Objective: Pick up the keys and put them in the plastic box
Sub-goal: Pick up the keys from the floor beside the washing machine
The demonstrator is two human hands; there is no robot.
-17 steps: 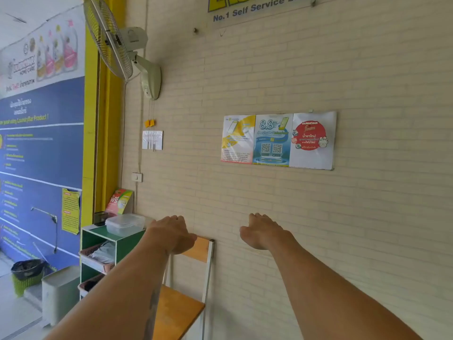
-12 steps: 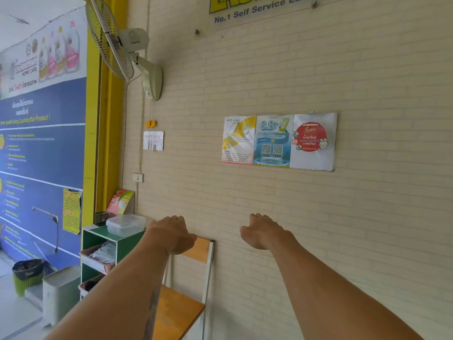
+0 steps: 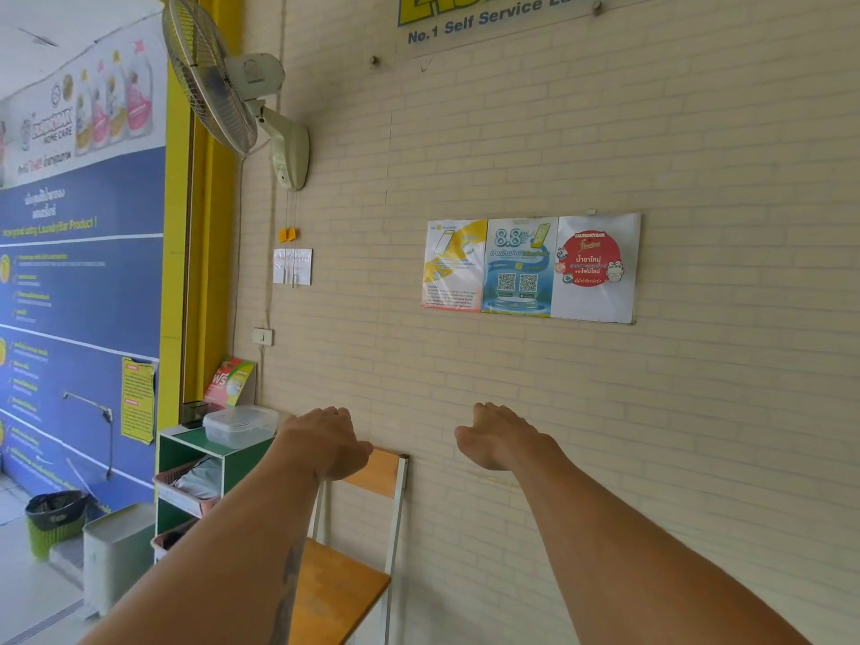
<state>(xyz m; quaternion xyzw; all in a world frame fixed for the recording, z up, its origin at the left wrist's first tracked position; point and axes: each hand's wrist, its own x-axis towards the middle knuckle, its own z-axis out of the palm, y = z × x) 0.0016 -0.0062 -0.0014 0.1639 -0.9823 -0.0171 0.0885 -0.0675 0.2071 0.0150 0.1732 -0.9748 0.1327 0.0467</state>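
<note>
A clear plastic box [image 3: 240, 425] with its lid on sits on top of a green shelf unit [image 3: 186, 446] at the left. No keys are in view. Both my arms reach forward toward the brick wall. My left hand [image 3: 328, 437] hangs palm down just right of the box, fingers bent downward, and I see nothing in it. My right hand [image 3: 500, 435] is further right, also palm down with fingers drooping and thumb out, holding nothing that shows. The undersides of both hands are hidden.
A wooden chair [image 3: 346, 565] with a white metal frame stands against the wall below my hands. A wall fan [image 3: 223, 81] hangs up left. Pink baskets [image 3: 186, 491] fill the shelves. A white bin [image 3: 116, 551] and a green waste basket [image 3: 53, 519] stand on the floor at the left.
The view has shifted very slightly; my hands and arms keep the same pose.
</note>
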